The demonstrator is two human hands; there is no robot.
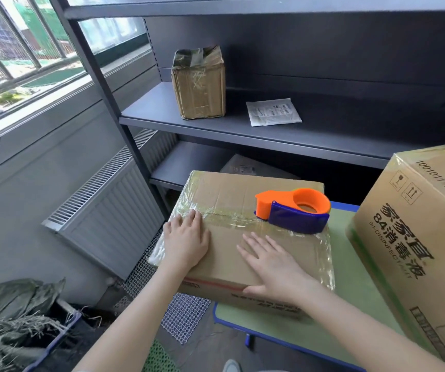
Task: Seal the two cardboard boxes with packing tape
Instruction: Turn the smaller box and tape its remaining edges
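Note:
A flat cardboard box (232, 194) lies on the green table (291, 328), its top seam and edges covered with clear packing tape. An orange and blue tape dispenser (296, 210) sits on the box's right side, over the taped seam. My left hand (185, 238) lies flat on the box's left part, fingertips on the taped seam. My right hand (272, 263) lies flat on the near half of the lid, thumb over the front edge. A larger printed cardboard box (414, 237) stands on the table at the right.
A dark metal shelf unit (216, 127) stands behind the table, carrying a small taped box (200, 84) and a white packet (272, 112). A radiator (114, 210) is on the left wall. A planter with dry leaves (20, 318) sits on the floor at lower left.

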